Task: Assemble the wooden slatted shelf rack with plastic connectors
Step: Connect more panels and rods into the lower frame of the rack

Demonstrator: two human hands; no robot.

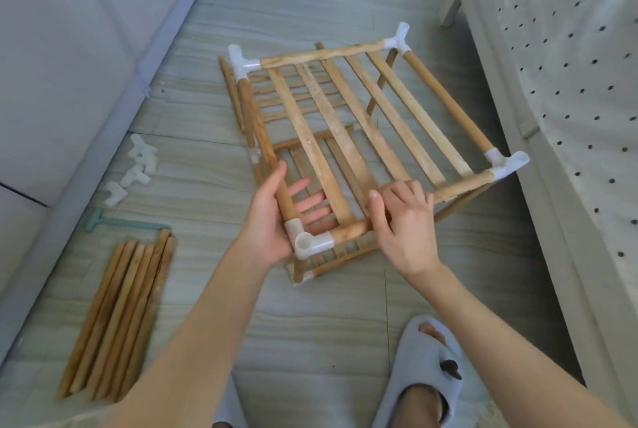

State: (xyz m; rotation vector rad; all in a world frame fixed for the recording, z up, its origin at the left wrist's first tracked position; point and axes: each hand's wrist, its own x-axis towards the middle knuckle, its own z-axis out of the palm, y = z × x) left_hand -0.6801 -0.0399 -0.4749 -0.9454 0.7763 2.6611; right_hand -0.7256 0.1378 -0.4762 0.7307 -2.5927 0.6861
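A wooden slatted shelf rack (345, 123) stands on the floor in the middle of the head view, with white plastic connectors at the corners of its top tier. My left hand (272, 220) wraps the left side rod just above the near corner connector (309, 243), thumb on top and fingers under the slats. My right hand (402, 220) grips the near front rail of the top tier, to the right of that connector. A lower slatted tier shows through the top slats.
Several loose wooden rods (117, 317) lie on the floor at the left, with a pale green tool (103, 222) beyond them. Loose white connectors (133, 172) sit near the grey sofa (69, 65). A dotted bed cover (569, 82) is on the right. My slippered foot (424, 369) is below.
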